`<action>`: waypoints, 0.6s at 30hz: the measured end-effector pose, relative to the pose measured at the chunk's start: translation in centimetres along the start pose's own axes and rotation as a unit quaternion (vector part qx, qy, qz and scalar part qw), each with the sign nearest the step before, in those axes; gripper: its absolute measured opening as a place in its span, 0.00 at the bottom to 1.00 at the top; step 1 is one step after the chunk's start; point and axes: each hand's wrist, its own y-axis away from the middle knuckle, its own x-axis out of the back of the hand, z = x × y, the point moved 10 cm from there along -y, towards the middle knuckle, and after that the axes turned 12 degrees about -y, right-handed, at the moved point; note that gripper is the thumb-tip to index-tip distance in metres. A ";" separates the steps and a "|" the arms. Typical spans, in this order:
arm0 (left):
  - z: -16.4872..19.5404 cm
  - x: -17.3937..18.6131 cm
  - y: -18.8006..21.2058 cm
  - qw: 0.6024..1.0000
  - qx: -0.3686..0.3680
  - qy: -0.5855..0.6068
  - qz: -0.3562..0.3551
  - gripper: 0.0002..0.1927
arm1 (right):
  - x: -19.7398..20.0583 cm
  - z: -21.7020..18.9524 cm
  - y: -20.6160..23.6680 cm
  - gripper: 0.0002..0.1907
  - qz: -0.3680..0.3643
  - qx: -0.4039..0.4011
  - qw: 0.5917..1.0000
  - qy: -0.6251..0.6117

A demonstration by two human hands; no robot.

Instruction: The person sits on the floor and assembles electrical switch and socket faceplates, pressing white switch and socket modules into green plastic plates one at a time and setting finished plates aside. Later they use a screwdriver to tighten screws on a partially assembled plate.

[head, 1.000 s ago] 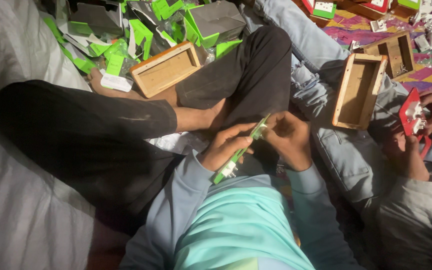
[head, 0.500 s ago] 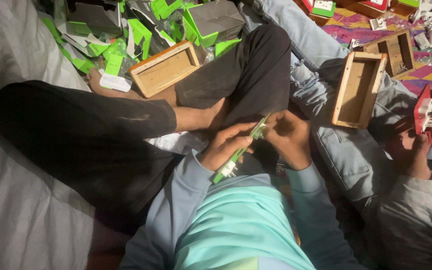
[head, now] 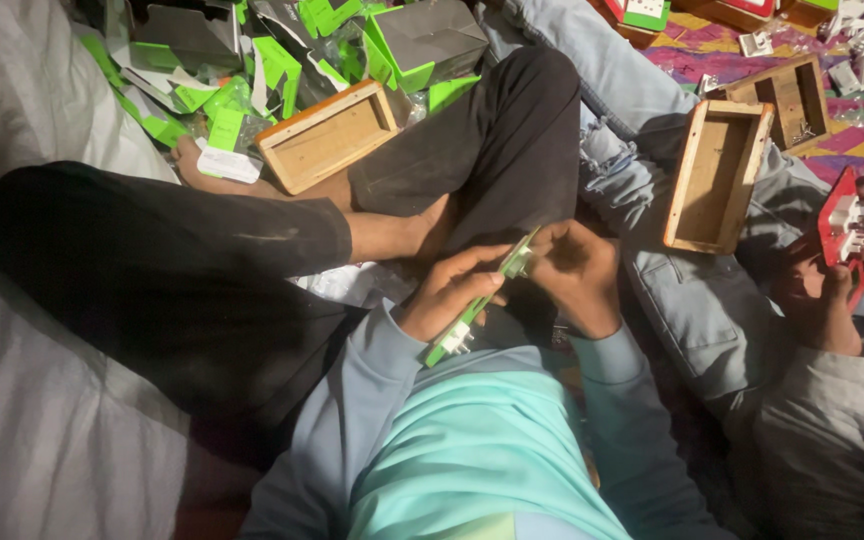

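Observation:
I sit cross-legged in black trousers and a light blue top. My left hand [head: 447, 292] grips a long green plate [head: 476, 309] with white fittings on it, held edge-on over my lap. My right hand [head: 577, 272] is closed on the plate's far end, fingers curled around it. The plate slants from lower left to upper right between both hands.
An open wooden box [head: 329, 135] lies by my foot, with a heap of green and grey cartons [head: 282, 50] behind it. Another person in jeans sits at my right, holding a red plate [head: 840, 230]; two more wooden boxes [head: 717, 172] rest there.
My hands and the green plate have barely moved. The person on the right has shifted the red plate slightly and turned it.

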 end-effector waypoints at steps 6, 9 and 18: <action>0.1 -0.1 0.3 1.000 0.004 0.005 -0.002 0.28 | 0.2 0.2 0.1 0.05 0.006 -0.009 1.000 0.017; 0.3 -0.2 0.3 1.000 -0.003 0.004 -0.003 0.28 | 0.3 0.4 0.0 0.05 0.009 -0.014 1.000 -0.001; 0.1 -0.1 0.2 1.000 -0.003 0.000 0.000 0.28 | 0.4 0.0 -0.1 0.04 0.014 0.005 1.000 0.011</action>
